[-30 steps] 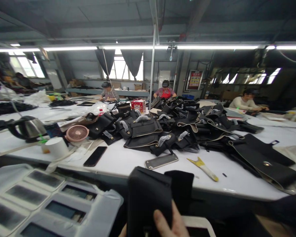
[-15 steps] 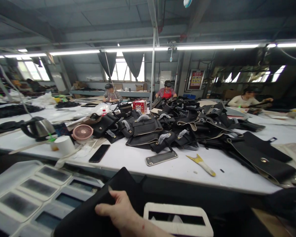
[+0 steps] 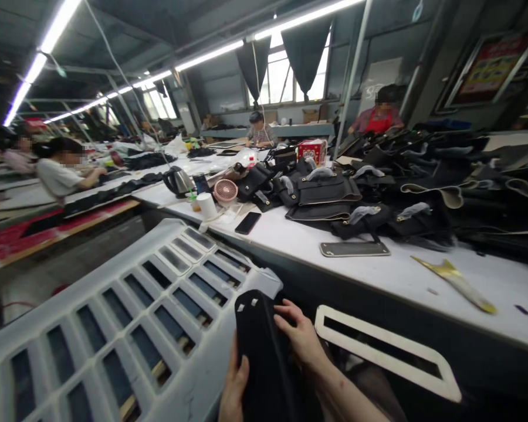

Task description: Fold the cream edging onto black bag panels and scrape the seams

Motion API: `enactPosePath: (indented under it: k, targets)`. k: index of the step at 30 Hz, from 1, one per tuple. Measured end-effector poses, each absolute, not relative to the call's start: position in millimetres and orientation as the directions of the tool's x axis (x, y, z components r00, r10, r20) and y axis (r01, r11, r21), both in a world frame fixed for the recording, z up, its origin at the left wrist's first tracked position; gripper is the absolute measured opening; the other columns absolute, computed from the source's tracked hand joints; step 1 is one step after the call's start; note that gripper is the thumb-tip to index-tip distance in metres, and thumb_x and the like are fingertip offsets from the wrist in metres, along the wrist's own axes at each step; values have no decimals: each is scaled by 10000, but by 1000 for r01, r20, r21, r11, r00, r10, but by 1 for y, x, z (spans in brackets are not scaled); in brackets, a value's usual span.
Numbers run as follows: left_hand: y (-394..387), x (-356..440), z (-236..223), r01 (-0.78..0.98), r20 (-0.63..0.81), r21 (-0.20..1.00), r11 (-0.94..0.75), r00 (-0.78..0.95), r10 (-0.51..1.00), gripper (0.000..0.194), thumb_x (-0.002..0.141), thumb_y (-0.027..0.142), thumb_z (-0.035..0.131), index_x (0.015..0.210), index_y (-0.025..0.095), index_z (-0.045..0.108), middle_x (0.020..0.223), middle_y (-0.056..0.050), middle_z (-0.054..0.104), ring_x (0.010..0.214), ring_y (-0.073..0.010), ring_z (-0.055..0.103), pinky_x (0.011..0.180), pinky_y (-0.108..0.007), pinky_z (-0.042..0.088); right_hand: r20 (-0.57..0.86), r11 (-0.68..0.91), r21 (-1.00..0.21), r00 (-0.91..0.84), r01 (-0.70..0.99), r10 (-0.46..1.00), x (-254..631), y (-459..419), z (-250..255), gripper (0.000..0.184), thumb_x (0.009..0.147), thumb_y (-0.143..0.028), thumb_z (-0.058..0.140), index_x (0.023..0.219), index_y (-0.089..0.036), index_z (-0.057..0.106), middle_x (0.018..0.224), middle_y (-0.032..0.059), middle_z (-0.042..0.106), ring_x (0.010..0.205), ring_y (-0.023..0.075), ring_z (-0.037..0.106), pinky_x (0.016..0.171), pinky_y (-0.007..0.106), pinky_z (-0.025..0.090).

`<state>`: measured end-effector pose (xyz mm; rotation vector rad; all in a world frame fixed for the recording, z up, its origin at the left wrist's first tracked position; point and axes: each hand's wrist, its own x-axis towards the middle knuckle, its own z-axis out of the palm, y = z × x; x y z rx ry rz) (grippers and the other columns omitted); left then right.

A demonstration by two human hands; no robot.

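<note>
I hold a black leather panel upright low in the view, beside a white slatted plastic crate. My left hand grips the panel's lower left edge with the thumb on its face. My right hand lies on its right edge, fingers curled over it near the top. The panel's upper end has small notched holes.
A white table bears a heap of black bag parts, a metal-studded strip, a yellow-handled scraper, a phone, a pink fan, a kettle. A white crate rim lies on the right. Other people work at far tables.
The view has swung left and down. The black panel has turned upright between both hands; my left hand has come into view on it.
</note>
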<state>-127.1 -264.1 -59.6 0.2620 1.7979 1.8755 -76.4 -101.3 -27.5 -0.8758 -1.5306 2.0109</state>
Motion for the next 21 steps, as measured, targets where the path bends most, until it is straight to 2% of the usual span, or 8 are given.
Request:
enactPosePath:
  k: [2, 4, 8, 10, 12, 15, 17, 21]
  targets:
    - [-261, -115, -64, -305, -242, 950, -66, -854, 461, 767, 848, 671, 489, 1485, 280, 315, 1421, -39, 518, 1381, -236, 378, 1151, -337, 327, -144, -110, -989, -795, 97, 589, -61, -110, -16, 431, 811, -546, 600, 935, -156, 736, 1048, 107, 697, 1017, 271, 627, 877, 351, 479]
    - [-258, -108, -63, -303, -244, 950, -70, -866, 437, 770, 852, 643, 515, 1491, 268, 304, 1494, -28, 429, 1411, -230, 324, 1177, -323, 268, -102, 10, -991, -810, 132, 578, -47, -121, -2, 460, 918, -520, 448, 1061, -168, 709, 962, 90, 720, 919, 250, 660, 803, 333, 497]
    - [-255, -108, -54, -131, -154, 988, 81, -884, 442, 711, 886, 596, 497, 1455, 185, 384, 1553, -62, 320, 1437, -249, 262, 1194, -321, 199, 79, 356, -912, -766, 203, 638, -35, -141, 12, 502, 953, -456, 403, 1334, -155, 528, 1225, 144, 645, 1092, 280, 624, 908, 361, 471]
    - [-253, -109, -50, -64, -113, 990, 127, -894, 433, 684, 904, 580, 472, 1446, 169, 399, 1544, -71, 336, 1427, -247, 284, 1191, -330, 202, 125, 463, -854, -770, 238, 625, -36, -146, 12, 525, 954, -434, 389, 1352, -108, 493, 1231, 186, 632, 1091, 309, 627, 893, 384, 473]
    - [-250, -107, -48, -12, -81, 987, 160, -899, 430, 645, 916, 556, 465, 1432, 171, 422, 1535, -66, 355, 1424, -237, 292, 1191, -330, 200, 126, 486, -832, -761, 268, 636, -39, -147, 12, 468, 962, -425, 359, 1253, -114, 553, 1084, 177, 691, 943, 301, 679, 768, 359, 489]
    - [-244, -102, -47, 14, -58, 985, 170, -909, 413, 595, 917, 532, 474, 1390, 170, 484, 1509, -64, 401, 1413, -233, 314, 1186, -319, 212, 110, 442, -853, -733, 277, 672, -41, -145, 13, 393, 976, -443, 321, 977, -170, 604, 792, 106, 696, 712, 248, 677, 616, 303, 426]
    - [-241, -99, -46, 12, -53, 987, 160, -917, 395, 585, 913, 531, 477, 1357, 153, 523, 1488, -79, 431, 1400, -237, 339, 1180, -315, 231, 111, 421, -865, -714, 272, 692, -39, -143, 13, 394, 978, -461, 314, 853, -188, 568, 696, 85, 657, 637, 221, 644, 583, 288, 382]
    - [-236, -97, -45, 24, -40, 987, 161, -924, 380, 547, 921, 496, 480, 1325, 135, 556, 1459, -99, 466, 1381, -239, 372, 1178, -322, 242, 141, 410, -877, -683, 249, 717, -35, -140, 10, 396, 982, -462, 315, 734, -207, 490, 606, 48, 578, 548, 171, 548, 551, 282, 313]
